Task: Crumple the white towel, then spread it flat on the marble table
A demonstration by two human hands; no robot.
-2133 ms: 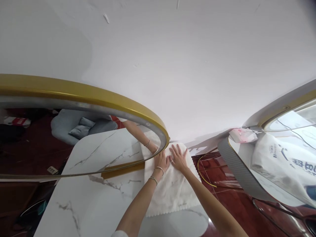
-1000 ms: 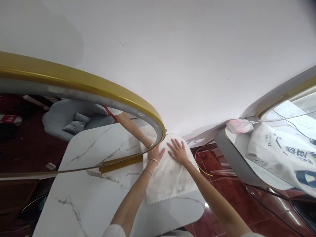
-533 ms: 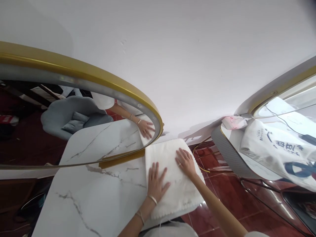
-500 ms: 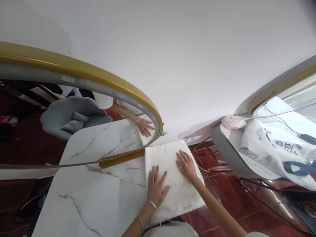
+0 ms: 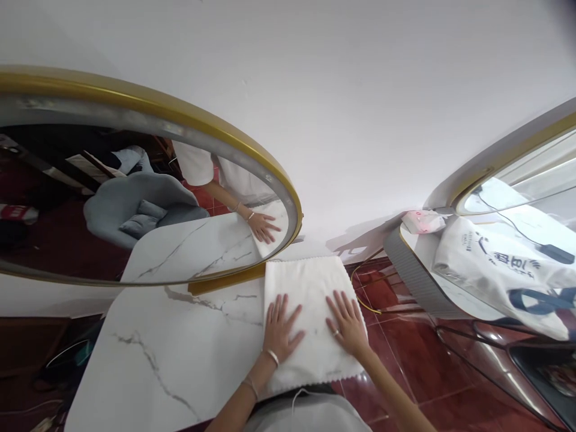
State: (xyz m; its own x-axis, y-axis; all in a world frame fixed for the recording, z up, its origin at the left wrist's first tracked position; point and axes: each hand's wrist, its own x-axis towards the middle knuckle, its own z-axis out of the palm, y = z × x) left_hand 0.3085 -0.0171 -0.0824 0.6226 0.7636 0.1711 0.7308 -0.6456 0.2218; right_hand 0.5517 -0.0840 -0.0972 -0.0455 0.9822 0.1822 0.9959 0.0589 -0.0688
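Two bare forearms come in from the bottom edge of my feed, over a pale garment (image 5: 315, 415) with a thin white cord (image 5: 294, 403). I see the left hand (image 5: 279, 333) and right hand (image 5: 347, 327) apart from each other, palms down with fingers spread, clamped on nothing. Both lie on the white cloth (image 5: 310, 282), which is spread at the right end of the marbled desk (image 5: 180, 336), its scalloped edges reaching the desk's near side. I judge smoothing to be the step under way; the next move seems to call for light, even pressure, so the cloth doesn't slip over the edge. Past the right side I get a glossy red floor (image 5: 396, 360), then a second desk (image 5: 414, 279) bearing a printed white bag (image 5: 499, 258) and a tissue pack (image 5: 422, 222). Behind the left half stands a gold-rimmed mirror (image 5: 216, 123), reflecting a grey armchair; beyond rises the pale wall (image 5: 351, 120).
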